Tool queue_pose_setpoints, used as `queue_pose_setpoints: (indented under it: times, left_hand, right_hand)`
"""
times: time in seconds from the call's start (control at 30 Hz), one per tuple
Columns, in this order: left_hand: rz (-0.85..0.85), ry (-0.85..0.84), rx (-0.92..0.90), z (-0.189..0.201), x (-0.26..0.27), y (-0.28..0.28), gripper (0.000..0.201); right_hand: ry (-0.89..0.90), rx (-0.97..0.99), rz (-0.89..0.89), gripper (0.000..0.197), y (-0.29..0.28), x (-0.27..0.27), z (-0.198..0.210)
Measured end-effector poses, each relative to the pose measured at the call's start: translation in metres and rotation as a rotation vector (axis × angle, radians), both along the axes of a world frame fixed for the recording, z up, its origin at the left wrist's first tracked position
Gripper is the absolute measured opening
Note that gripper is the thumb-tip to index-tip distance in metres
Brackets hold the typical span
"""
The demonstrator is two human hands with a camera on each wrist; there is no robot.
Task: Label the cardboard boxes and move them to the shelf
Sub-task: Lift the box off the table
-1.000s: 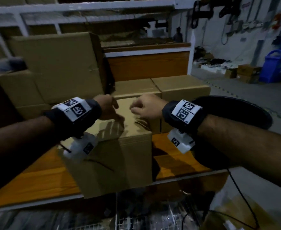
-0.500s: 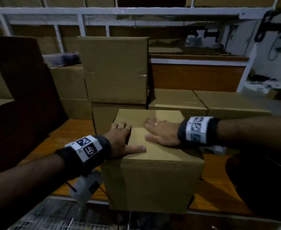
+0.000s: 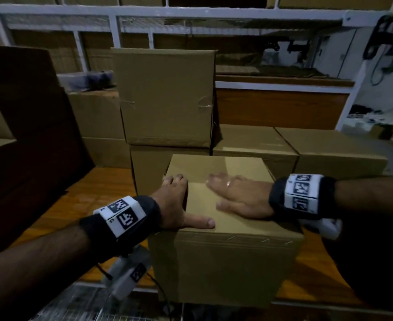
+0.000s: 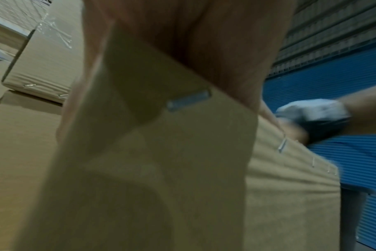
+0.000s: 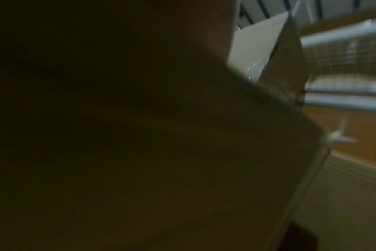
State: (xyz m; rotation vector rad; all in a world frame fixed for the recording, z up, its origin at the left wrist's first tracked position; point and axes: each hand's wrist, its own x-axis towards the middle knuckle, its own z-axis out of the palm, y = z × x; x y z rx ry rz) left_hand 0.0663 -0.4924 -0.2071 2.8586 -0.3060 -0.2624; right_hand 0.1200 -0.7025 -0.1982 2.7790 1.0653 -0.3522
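Resting flat on the cardboard box (image 3: 225,262), the right hand (image 3: 242,198) lies open-palmed. The left hand (image 3: 177,202) drapes its left edge, thumb extended, fingers seemingly relaxed.

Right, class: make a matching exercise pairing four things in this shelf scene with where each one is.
Things:
1. left hand
2. right hand
3. front box
4. tall box

Places:
A. stacked on another box behind
B. flat on the box top
C. at the shelf's front edge
D. over the top's left edge

Pairs: 1-D, 2-B, 3-C, 4-A
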Motion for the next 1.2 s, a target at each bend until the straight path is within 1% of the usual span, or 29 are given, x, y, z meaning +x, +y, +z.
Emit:
queue_pose_setpoints:
  times: [0.03, 0.07, 0.13, 0.17, 0.27, 0.37, 0.47, 0.5, 0.57, 0.6, 0.63, 0.7, 0.83, 0.93, 1.03, 1.1, 1.13, 1.17, 1.2]
  left_hand:
    - [0.003, 0.007, -0.008, 0.0, 0.001, 0.0, 0.126]
    - [0.002, 0.008, -0.025, -0.001, 0.002, 0.001, 0.125]
    - [-0.007, -0.001, -0.06, -0.002, 0.004, 0.002, 0.12]
    - [-0.011, -0.002, -0.066, -0.002, 0.004, 0.002, 0.119]
    - [-0.012, -0.013, -0.051, -0.001, 0.004, 0.001, 0.119]
    - [-0.03, -0.025, -0.018, 0.0, 0.0, -0.001, 0.117]
    - [-0.03, -0.006, 0.031, 0.003, -0.003, -0.001, 0.123]
    - [-0.032, -0.005, 0.036, 0.004, -0.002, -0.001, 0.123]
    - [-0.027, -0.011, 0.012, 0.003, -0.003, -0.001, 0.116]
    - [-0.028, -0.023, 0.004, 0.003, -0.004, -0.001, 0.114]
    - [-0.025, -0.034, 0.003, 0.003, -0.003, 0.0, 0.113]
    - [-0.024, -0.035, -0.002, 0.002, -0.004, 0.0, 0.114]
    - [-0.043, -0.052, -0.03, 0.001, -0.003, 0.0, 0.117]
    - [-0.024, -0.053, -0.031, 0.002, -0.005, 0.0, 0.118]
    - [-0.017, -0.05, -0.024, 0.005, -0.009, -0.001, 0.109]
    - [-0.019, -0.069, -0.026, 0.006, -0.014, 0.0, 0.09]
    - [-0.023, -0.084, -0.039, 0.006, -0.018, 0.002, 0.083]
    - [-0.03, -0.096, -0.049, 0.005, -0.022, 0.004, 0.081]
    - [-0.031, -0.098, -0.047, 0.004, -0.027, 0.007, 0.084]
  right_hand:
    - [0.03, -0.004, 0.036, 0.066, -0.001, -0.006, -0.002]
    - [0.045, -0.001, 0.032, 0.065, -0.005, -0.012, -0.002]
    - [0.014, 0.019, -0.055, 0.066, -0.015, -0.02, -0.001]
    - [0.006, 0.013, -0.072, 0.066, -0.018, -0.022, -0.001]
    - [0.08, 0.003, -0.057, 0.065, -0.02, -0.028, 0.002]
    - [-0.014, 0.039, -0.163, 0.065, -0.013, -0.025, 0.004]
    - [0.052, 0.023, -0.055, 0.063, 0.005, -0.021, 0.003]
    - [0.063, 0.021, -0.063, 0.062, 0.006, -0.017, 0.003]
    - [0.021, 0.005, -0.186, 0.062, 0.001, -0.009, 0.007]
    - [-0.002, -0.007, -0.217, 0.064, 0.0, -0.008, 0.007]
    - [-0.01, -0.016, -0.196, 0.064, 0.001, -0.01, 0.007]
    - [0.019, -0.027, -0.099, 0.063, 0.004, -0.022, 0.002]
    - [-0.026, -0.037, -0.169, 0.064, -0.01, -0.037, 0.001]
    - [0.021, -0.037, -0.114, 0.064, -0.014, -0.053, 0.0]
    - [0.012, -0.027, -0.154, 0.066, -0.022, -0.065, 0.005]
    - [0.056, 0.002, -0.186, 0.068, -0.029, -0.074, 0.013]
    - [0.08, 0.013, -0.206, 0.072, -0.035, -0.081, 0.015]
    - [0.099, 0.029, -0.231, 0.078, -0.043, -0.086, 0.015]
    - [0.109, 0.046, -0.264, 0.087, -0.051, -0.09, 0.013]
